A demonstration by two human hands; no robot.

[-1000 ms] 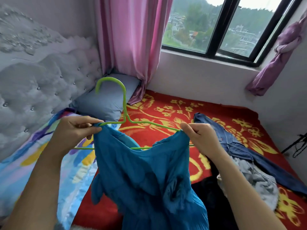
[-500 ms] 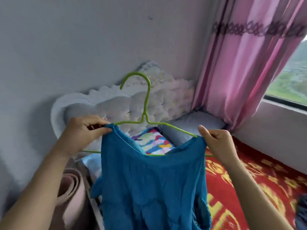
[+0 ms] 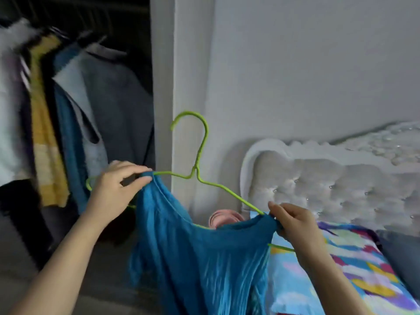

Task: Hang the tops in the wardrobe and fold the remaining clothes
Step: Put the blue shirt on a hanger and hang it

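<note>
Head view: the blue top hangs at lower centre of the frame, its neckline spread over a green hanger whose hook stands free at mid-frame, on no rail. The left hand, centre left, has its grip closed, thumb and fingers pinching one shoulder of the top against the hanger's arm. The right hand, right of centre, has its grip closed in the same way on the other shoulder. The hanger tilts, with its left end higher. The wardrobe stands open at upper left and already holds a grey garment and a yellow striped garment, both blurred; its rail cannot be made out in the dark interior. The bed and headboard fill the lower right. Assessment: this top is on its hanger and has reached the wardrobe opening, but is not yet hooked on. Whether the hanging garments belong to this task cannot be told. No clothes for folding are in view, so that part is judged outstanding.
</note>
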